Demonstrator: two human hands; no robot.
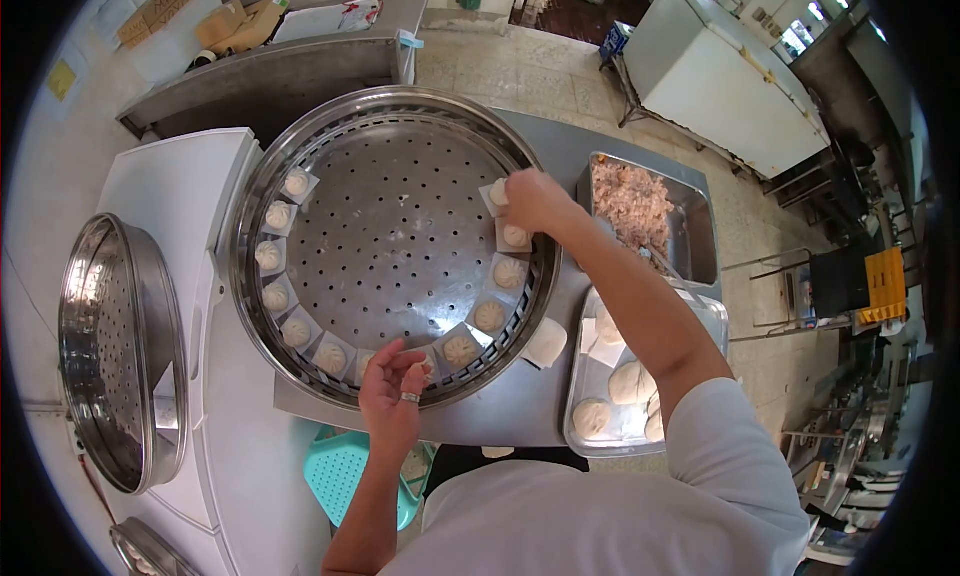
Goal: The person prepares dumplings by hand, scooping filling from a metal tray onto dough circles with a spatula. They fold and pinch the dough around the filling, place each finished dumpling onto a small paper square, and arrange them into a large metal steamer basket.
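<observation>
A large round steamer tray (375, 236) with a perforated metal base lies on the steel table. Pleated buns, each on a square of paper, line its left, lower and right edge, such as one bun (459, 351) near the bottom. At the tray's upper right, my right hand (535, 201) has its fingers closed on a bun (500, 191) at the end of the right-hand row. My left hand (391, 388) hovers over the lower rim among the buns, its fingers curled and apart, a ring on one finger, holding nothing that shows.
Right of the steamer are a metal pan (705, 216) of minced filling and a tray (575, 416) with dough pieces. Another perforated steamer (165, 306) stands at the left. A turquoise basket (345, 476) is below the table edge. A white freezer (735, 86) stands behind.
</observation>
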